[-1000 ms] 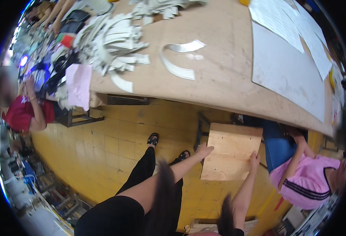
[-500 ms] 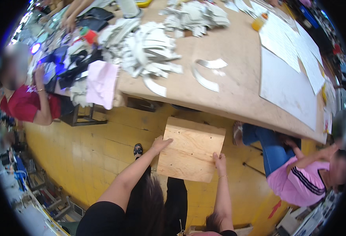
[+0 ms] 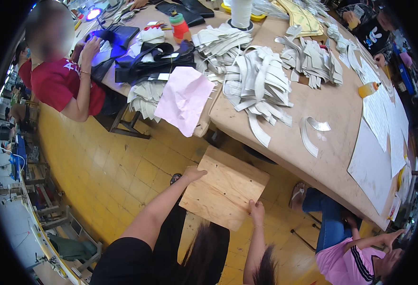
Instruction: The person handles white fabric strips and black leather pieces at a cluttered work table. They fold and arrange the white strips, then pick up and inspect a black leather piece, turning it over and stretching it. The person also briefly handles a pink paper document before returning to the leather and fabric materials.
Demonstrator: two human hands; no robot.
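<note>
Between my hands I hold a light wooden board [image 3: 224, 187], square-cornered, with a few dark spots on its face. My left hand [image 3: 194, 174] grips its left edge with the thumb on top. On the right edge, my right hand [image 3: 256, 209] is closed with its thumb over the face; the fingers beneath are hidden. The board hangs over the yellow tiled floor, in front of my legs and apart from the table [image 3: 285, 142] beyond it.
Piles of pale curved strips [image 3: 261, 83] lie on the table, with a pink sheet [image 3: 185, 99] at its left corner. A person in red [image 3: 61, 90] works at the left; a person in pink [image 3: 346, 259] sits at the right. A stool [image 3: 130, 126] stands under the table.
The view has swung, so the table now slants down to the right and the person in red shows larger. Both my hands still hold the board, now more tilted in view.
</note>
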